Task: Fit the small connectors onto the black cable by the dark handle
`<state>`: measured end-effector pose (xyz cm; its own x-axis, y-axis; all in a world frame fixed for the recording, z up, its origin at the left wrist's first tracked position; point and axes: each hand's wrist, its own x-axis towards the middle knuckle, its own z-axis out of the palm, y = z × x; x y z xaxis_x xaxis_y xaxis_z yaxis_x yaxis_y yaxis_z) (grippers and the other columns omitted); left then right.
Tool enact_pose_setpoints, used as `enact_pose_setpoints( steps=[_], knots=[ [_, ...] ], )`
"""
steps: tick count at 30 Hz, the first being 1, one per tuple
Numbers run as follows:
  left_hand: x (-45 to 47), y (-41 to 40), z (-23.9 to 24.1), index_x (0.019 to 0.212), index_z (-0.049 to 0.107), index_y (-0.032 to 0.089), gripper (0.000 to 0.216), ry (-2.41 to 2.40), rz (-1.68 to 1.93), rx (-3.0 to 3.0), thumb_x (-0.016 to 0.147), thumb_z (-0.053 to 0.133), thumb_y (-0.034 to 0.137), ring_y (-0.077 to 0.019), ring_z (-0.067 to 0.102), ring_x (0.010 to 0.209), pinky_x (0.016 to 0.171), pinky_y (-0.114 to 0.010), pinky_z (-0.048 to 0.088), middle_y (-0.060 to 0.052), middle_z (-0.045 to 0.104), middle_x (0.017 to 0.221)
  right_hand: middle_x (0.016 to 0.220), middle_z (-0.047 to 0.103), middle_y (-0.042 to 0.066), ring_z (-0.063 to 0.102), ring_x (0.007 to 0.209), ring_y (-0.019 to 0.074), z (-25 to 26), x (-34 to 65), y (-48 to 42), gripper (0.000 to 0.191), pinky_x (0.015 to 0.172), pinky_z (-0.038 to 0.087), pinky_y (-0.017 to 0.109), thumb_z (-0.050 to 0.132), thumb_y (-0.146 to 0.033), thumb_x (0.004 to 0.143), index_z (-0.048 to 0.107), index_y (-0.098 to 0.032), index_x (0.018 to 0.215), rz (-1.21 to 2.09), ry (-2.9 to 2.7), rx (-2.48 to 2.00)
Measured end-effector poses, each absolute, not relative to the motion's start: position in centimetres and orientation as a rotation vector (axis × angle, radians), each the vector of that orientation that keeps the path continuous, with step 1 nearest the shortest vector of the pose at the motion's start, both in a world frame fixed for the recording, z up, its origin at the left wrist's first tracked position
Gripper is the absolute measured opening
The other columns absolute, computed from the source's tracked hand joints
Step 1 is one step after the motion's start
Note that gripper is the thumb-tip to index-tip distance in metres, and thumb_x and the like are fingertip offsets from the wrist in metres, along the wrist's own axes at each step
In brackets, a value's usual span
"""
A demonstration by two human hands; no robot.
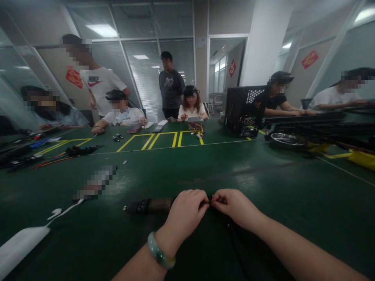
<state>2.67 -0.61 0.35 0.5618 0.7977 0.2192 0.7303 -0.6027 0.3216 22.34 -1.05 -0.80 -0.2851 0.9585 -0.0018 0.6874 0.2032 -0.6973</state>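
In front of me a dark, cylindrical electric screwdriver lies across the green table, its narrow metal tip pointing left. My left hand, with a jade-coloured bangle on the wrist, closes over its right-hand end, fingers and thumb bent together. Fingertip to fingertip with it, my right hand pinches the small dark end of a cable at the tool's tail. The black cable runs down toward me from there, hard to make out against the table. The joint between tool and cable is mostly covered by my fingers.
Left of me lie a pixelated phone-like object with a white cable and a white case. Loose wires are at the far left. A black computer case and a round fan stand to the right. Several people surround the table.
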Motion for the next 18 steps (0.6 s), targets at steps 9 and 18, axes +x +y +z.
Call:
enact_pose_setpoints(
  steps=[9, 18],
  knots=[
    [2.62, -0.51, 0.15, 0.094, 0.060, 0.023, 0.007, 1.290, 0.513, 2.604, 0.088, 0.058, 0.027, -0.0190, 0.058, 0.092, 0.084, -0.034, 0.042, 0.000, 0.063, 0.097, 0.077, 0.071, -0.001, 0.063, 0.067, 0.0147, -0.95, 22.31, -1.04, 0.014, 0.060, 0.042, 0.022, 0.057, -0.027, 0.084, 0.070, -0.023, 0.086, 0.862, -2.048, -1.503],
    [2.68, -0.61, 0.24, 0.098, 0.056, 0.023, 0.016, 1.345, 0.483, 2.567, 0.084, 0.062, 0.027, -0.0198, 0.058, 0.090, 0.080, -0.034, 0.043, 0.000, 0.062, 0.095, 0.076, 0.071, -0.001, 0.063, 0.066, 0.0146, -1.04, 22.41, -1.04, 0.015, 0.058, 0.041, 0.021, 0.057, -0.030, 0.085, 0.070, -0.023, 0.086, 0.865, -2.040, -1.514]
  ],
)
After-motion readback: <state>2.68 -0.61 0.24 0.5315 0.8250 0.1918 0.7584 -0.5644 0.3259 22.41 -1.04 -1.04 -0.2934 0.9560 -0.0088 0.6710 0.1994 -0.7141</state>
